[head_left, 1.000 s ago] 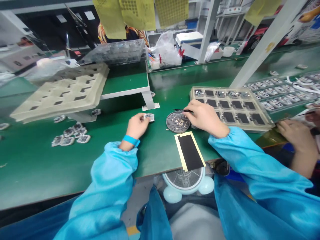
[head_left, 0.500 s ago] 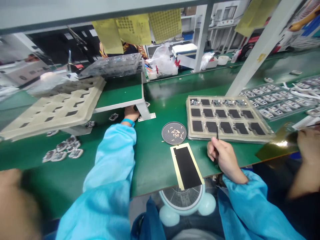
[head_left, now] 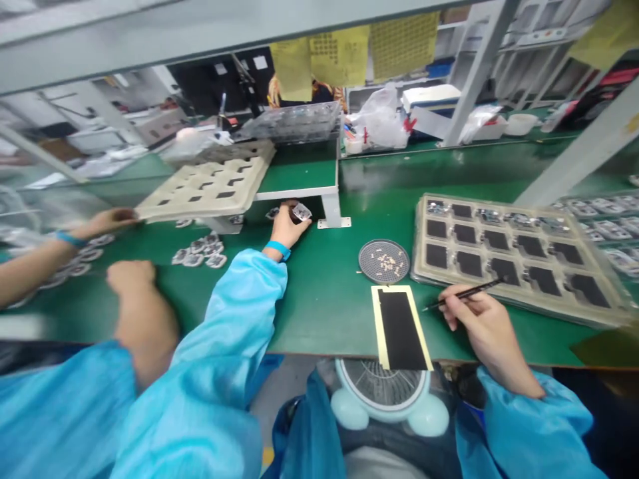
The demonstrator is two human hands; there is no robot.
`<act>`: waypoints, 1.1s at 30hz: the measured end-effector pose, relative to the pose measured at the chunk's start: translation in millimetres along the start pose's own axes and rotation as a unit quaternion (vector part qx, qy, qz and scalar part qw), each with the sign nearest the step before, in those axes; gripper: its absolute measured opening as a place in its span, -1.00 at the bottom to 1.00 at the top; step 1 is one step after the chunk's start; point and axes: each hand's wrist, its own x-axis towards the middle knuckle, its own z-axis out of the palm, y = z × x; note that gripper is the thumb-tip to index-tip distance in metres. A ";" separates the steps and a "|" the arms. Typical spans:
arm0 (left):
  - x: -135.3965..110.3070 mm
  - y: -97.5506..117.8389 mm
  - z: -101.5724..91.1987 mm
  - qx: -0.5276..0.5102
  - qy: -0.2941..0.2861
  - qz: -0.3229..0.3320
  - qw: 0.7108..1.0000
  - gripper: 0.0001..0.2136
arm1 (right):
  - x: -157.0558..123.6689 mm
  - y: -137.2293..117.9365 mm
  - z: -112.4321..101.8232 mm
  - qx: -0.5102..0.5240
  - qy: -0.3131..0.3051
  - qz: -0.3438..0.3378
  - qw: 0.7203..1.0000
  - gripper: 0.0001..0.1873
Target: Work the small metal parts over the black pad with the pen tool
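Note:
My left hand (head_left: pixel 287 227), with a blue band at its wrist, is closed around a small white-and-silver device part (head_left: pixel 301 212) in front of the low shelf (head_left: pixel 299 193). My right hand (head_left: pixel 479 316) grips black tweezers (head_left: pixel 472 291) between thumb and fingers, their tip pointing left. Left of the tweezers lies a black sheet with a yellow border (head_left: pixel 402 326). Behind that sheet, a round grey perforated dish (head_left: pixel 383 261) carries many tiny pale pieces. A beige compartment tray (head_left: pixel 479 242) with dark pads and several silver parts sits beyond my right hand.
On the left, a co-worker's hands (head_left: pixel 132 274) rest over the bench near a pile of white parts (head_left: pixel 200 251). Another beige tray (head_left: pixel 210 179) leans on the shelf. White posts (head_left: pixel 582 156) cross the bench, and a turquoise fan (head_left: pixel 387 392) is below its edge.
My left hand has come out from under the shelf with the device part in it. The tweezers have swung from near upright to nearly level. My view has turned left, showing the co-worker's hands.

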 end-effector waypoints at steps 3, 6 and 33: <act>-39.0 13.9 -23.0 -0.010 -0.011 0.009 1.000 -0.51 | 0.3 -2.7 -0.1 -0.040 -0.027 0.003 0.999 -0.65; -71.5 44.9 -28.3 -0.074 -0.081 -0.004 0.994 -0.50 | -0.7 -6.6 1.5 -0.071 -0.030 -0.026 0.997 -0.72; -140.7 157.6 38.7 -0.342 -0.356 -0.225 0.840 -0.77 | -4.8 -31.4 55.8 -0.239 -0.063 -0.171 0.954 -0.79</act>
